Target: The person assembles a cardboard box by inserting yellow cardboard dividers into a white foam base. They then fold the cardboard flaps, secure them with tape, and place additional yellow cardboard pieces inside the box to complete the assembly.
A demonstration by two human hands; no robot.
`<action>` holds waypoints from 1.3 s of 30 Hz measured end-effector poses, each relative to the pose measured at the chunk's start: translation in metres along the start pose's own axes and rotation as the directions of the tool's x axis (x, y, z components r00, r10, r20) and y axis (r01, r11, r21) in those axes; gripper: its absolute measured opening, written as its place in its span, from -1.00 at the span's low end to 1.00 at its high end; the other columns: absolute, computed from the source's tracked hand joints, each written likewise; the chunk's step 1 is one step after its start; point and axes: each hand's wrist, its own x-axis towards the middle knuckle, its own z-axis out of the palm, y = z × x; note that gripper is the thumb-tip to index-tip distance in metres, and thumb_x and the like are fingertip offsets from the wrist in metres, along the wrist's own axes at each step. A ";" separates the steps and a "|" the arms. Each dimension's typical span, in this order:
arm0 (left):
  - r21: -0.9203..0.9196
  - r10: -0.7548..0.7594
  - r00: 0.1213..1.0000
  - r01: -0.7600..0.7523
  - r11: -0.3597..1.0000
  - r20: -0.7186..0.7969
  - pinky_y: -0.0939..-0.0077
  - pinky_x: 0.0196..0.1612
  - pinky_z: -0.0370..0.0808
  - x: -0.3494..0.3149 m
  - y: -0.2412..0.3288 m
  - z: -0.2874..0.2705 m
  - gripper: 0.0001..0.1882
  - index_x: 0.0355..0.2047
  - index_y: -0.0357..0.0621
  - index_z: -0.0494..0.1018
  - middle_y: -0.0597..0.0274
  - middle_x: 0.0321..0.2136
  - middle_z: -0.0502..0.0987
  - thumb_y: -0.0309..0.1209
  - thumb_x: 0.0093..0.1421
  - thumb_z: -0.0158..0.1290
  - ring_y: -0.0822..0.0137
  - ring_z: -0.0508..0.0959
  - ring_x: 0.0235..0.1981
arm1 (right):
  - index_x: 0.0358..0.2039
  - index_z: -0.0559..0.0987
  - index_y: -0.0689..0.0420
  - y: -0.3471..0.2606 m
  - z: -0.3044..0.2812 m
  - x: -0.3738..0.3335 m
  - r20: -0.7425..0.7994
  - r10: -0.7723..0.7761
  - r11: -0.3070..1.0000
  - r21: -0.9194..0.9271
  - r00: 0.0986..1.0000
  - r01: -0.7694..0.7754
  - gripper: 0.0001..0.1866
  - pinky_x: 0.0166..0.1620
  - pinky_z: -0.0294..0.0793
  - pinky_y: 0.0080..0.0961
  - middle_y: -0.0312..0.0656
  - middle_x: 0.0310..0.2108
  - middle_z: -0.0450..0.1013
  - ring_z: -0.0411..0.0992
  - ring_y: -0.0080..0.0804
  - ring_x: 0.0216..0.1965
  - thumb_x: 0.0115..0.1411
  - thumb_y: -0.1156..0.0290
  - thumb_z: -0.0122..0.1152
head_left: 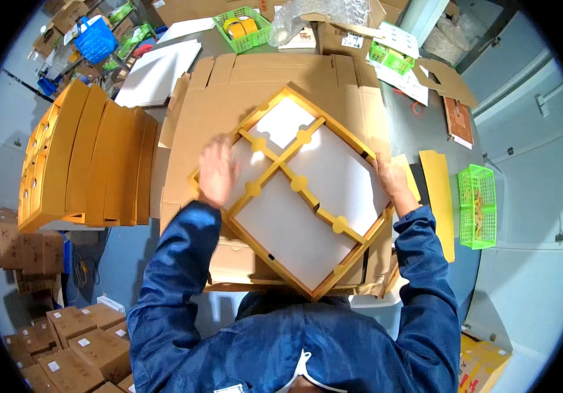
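Observation:
A shallow yellow divided tray [286, 167], with a pale base and crossing dividers that have rounded knobs, is turned corner-first toward me over flattened cardboard. At its left corner, my left hand [217, 171] lies with fingers stretched out and a little blurred, over or against the rim; exact contact is unclear. My right hand [391, 177] grips the tray's right corner, its fingers partly hidden by the rim. Beneath the tray, the brown cardboard sheet [281, 73] covers much of the grey table.
Stacked yellow trays [91, 160] stand at the left, near white sheets [163, 69]. A green basket with tape [245, 40] sits at the back. Yellow strips [435, 196] and a green basket of small parts [477, 226] are at the right. Cardboard boxes [91, 340] fill the lower left.

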 end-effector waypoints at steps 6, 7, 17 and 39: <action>-0.419 0.414 0.856 -0.268 0.868 0.310 0.17 0.05 0.29 -0.097 0.093 -0.007 -0.54 -0.09 -0.28 0.35 -0.04 -0.13 0.43 -0.24 0.06 0.08 0.00 0.41 -0.08 | -0.40 0.48 0.20 -0.005 0.019 -0.001 0.070 -0.026 0.996 0.084 0.997 0.020 -0.70 -0.38 0.43 -0.10 0.08 -0.51 0.49 0.47 0.07 -0.45 0.24 0.24 -0.12; -0.463 0.393 0.819 -0.180 0.868 0.419 0.19 0.00 0.32 -0.110 0.103 -0.007 -0.55 -0.14 -0.28 0.37 -0.02 -0.18 0.44 -0.19 0.08 0.08 0.02 0.42 -0.12 | -0.36 0.49 0.22 -0.016 0.026 -0.014 0.089 -0.082 0.989 0.134 0.993 0.070 -0.68 -0.37 0.42 -0.07 0.10 -0.50 0.48 0.46 0.09 -0.45 0.25 0.24 -0.14; -0.289 0.453 0.824 -0.367 0.884 0.340 0.32 -0.26 0.36 -0.173 0.088 -0.011 -0.79 -0.40 -0.14 0.40 0.17 -0.45 0.38 -0.31 0.01 0.12 0.18 0.41 -0.33 | -0.30 0.53 0.24 -0.006 -0.008 -0.097 -0.014 0.156 0.802 0.585 0.988 -0.119 -0.64 -0.22 0.43 -0.19 0.09 -0.39 0.48 0.45 0.06 -0.33 0.15 0.15 0.07; -0.522 0.409 0.758 -0.106 0.846 0.509 0.25 -0.14 0.41 -0.160 0.124 -0.031 -0.68 -0.19 -0.23 0.40 -0.01 -0.24 0.46 -0.42 0.04 0.14 0.00 0.46 -0.22 | 0.12 0.20 0.16 0.159 0.096 -0.183 0.049 0.456 0.868 0.194 0.889 -0.456 -0.08 0.04 0.27 -0.17 0.04 -0.06 0.28 0.28 0.02 -0.02 -0.28 0.24 0.43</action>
